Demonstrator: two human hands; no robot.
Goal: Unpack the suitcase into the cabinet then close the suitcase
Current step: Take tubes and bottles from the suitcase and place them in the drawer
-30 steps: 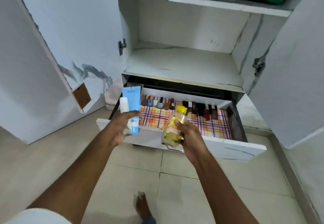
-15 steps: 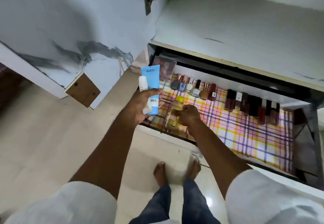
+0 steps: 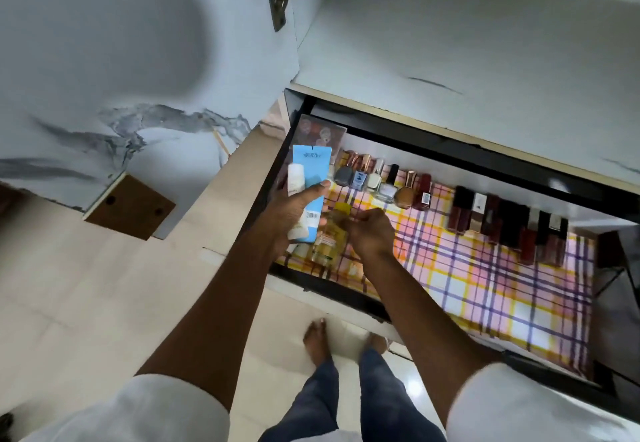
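Note:
My left hand [image 3: 294, 214] grips a light blue tube [image 3: 309, 171] together with a small white bottle [image 3: 296, 180], held upright over the left end of the open cabinet drawer [image 3: 346, 294]. My right hand [image 3: 370, 233] holds a clear bottle of yellow liquid [image 3: 329, 239] with a yellow cap, low inside the drawer near its front left corner. The bottle's base is at the plaid liner [image 3: 485, 275]; whether it rests there I cannot tell. The suitcase is out of view.
Nail polish and small cosmetic bottles [image 3: 384, 182] line the drawer's back wall, dark ones [image 3: 505, 227] further right. A clear-lidded palette [image 3: 317, 133] leans in the back left corner. The open cabinet door [image 3: 121, 78] stands at left, a bare shelf [image 3: 467, 36] above the drawer. My feet [image 3: 317, 341] stand below the drawer front.
My view has tipped down and closer to the drawer. My right hand has lowered the yellow bottle from above the drawer front down onto the liner; my left hand keeps the tube and white bottle.

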